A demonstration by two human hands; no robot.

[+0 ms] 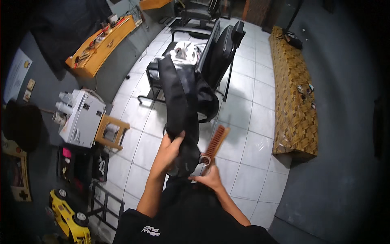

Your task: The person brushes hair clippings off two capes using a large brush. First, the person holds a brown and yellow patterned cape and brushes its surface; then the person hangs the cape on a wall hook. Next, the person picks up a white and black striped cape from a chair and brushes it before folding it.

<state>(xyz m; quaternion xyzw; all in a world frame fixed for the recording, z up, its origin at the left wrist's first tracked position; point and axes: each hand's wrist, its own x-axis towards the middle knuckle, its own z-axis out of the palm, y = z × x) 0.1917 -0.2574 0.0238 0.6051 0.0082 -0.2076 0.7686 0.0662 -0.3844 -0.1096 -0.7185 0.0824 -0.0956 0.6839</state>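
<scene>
My left hand [171,152] is closed round a long, folded black cloth-like piece [178,97], with the thumb on top. This piece stretches away from me toward the black chair, and its exact kind is unclear. Close to my body, my right hand [209,179] is closed on a wooden brush [215,142] with reddish-brown bristles, which points up and away. By the right fingers, at the brush's lower end, is a small pale ring-shaped thing [206,160] that I cannot make out. The lower end of the black piece lies between both hands.
Ahead stands a black padded chair [223,57] with a white cloth [187,51] on its seat. A woven-pattern bench [294,101] runs along the right wall. To the left are a wooden shelf [101,46] with tools, a white cabinet [84,118], a stool [111,132] and a yellow toy car [69,217].
</scene>
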